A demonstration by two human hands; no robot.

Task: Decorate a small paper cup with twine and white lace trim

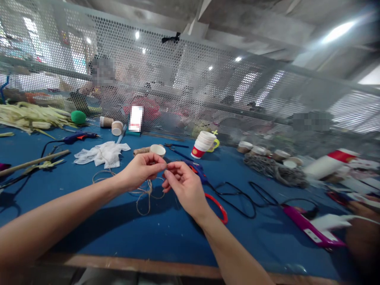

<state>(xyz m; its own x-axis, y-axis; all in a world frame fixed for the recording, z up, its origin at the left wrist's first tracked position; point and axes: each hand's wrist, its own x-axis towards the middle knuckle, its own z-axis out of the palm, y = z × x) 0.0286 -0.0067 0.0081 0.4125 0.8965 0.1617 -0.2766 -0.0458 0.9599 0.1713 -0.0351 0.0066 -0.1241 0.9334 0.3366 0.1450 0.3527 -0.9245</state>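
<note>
My left hand (141, 170) and my right hand (184, 184) meet above the blue table (142, 233), fingertips almost touching. Both pinch a thin tan twine (144, 198) that hangs down in loose loops onto the table beneath them. Just behind my left hand lies a twine spool (141, 151) next to a small paper cup (157, 150) on its side. Under my right hand sit red-handled scissors (219, 208) and a blue glue gun (197, 170), partly hidden.
A white cloth (102, 153) lies left of centre, with another glue gun (78, 137), a stick (32, 161) and dried leaves (29, 116) further left. A cup stack (203, 144), black cables (246, 198), grey cord (276, 170) and a purple tool (308, 227) lie right. A mesh screen (190, 79) backs the table.
</note>
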